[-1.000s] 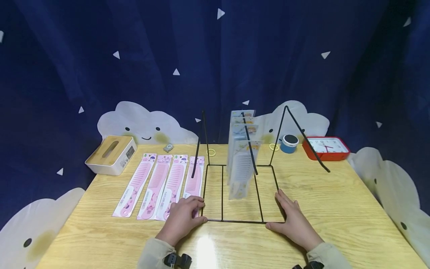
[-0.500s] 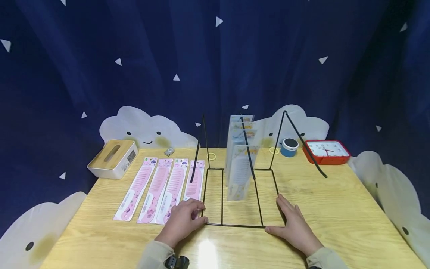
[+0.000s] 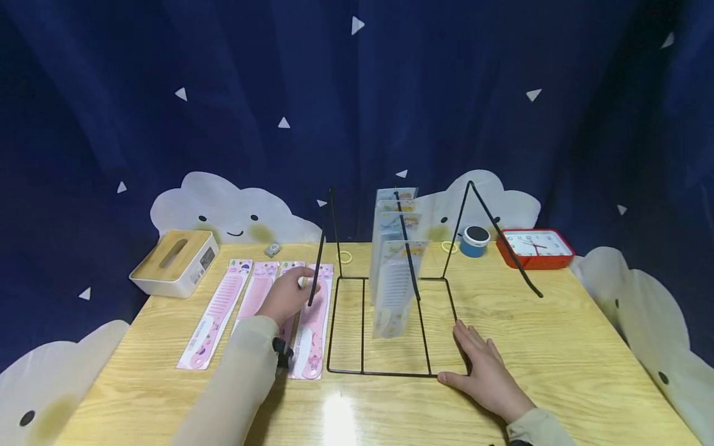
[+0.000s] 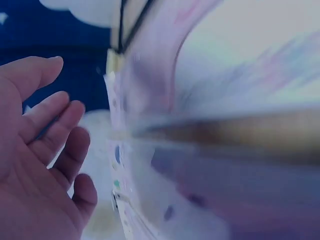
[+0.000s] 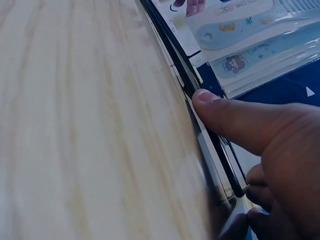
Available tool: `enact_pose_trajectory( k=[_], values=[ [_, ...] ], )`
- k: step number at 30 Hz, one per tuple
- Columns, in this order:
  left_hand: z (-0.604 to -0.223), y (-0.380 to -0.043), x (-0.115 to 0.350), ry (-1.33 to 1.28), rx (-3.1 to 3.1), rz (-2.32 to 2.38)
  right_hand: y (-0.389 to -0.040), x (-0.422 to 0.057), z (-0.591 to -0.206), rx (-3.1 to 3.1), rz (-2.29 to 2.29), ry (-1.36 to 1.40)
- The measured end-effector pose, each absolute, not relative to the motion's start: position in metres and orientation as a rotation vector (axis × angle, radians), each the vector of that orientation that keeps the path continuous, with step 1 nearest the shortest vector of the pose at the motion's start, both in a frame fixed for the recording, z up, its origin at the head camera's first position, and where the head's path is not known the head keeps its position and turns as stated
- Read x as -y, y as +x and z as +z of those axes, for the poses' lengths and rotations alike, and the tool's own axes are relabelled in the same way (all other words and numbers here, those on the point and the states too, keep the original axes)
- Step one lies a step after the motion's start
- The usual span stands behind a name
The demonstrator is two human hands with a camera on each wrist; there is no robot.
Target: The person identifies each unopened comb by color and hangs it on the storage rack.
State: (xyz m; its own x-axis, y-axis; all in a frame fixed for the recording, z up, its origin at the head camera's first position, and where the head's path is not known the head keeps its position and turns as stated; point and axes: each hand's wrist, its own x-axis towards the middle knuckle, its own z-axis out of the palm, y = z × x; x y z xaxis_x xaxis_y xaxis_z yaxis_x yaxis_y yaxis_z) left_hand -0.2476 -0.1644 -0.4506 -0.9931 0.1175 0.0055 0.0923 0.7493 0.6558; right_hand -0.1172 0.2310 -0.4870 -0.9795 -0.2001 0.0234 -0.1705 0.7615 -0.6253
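Note:
A black wire display rack stands on the table, with several blue packaged combs hanging from its middle prong. To its left lie several pink packaged combs in a row. My left hand is over the upper part of the two nearest the rack, beside the left prong, covering part of them. In the left wrist view that hand's fingers are loosely bent and hold nothing. My right hand rests at the rack's front right corner, thumb touching the front wire and fingers stretched along the side wire.
A tissue box with a wooden lid stands at the back left, near a small grey square device. At the back right are a blue round speaker and a red clock. Left and right rack prongs stick out forward.
My left hand has left the rack's front left corner and moved forward and left over the pink combs. My right hand stays at the rack's corner. The head view has shifted slightly.

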Motion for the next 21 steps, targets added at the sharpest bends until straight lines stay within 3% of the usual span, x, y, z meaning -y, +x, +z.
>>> enact_pose_trajectory(
  k=[11, 21],
  values=[
    [-0.476, -0.302, 0.173, 0.139, -2.826, 0.930, -0.118, -0.231, -0.490, -2.887, -1.032, -0.327],
    [-0.487, -0.313, 0.167, 0.242, -2.852, 0.737, -0.119, -0.233, -0.492, -2.928, -0.999, -0.327]
  ],
)
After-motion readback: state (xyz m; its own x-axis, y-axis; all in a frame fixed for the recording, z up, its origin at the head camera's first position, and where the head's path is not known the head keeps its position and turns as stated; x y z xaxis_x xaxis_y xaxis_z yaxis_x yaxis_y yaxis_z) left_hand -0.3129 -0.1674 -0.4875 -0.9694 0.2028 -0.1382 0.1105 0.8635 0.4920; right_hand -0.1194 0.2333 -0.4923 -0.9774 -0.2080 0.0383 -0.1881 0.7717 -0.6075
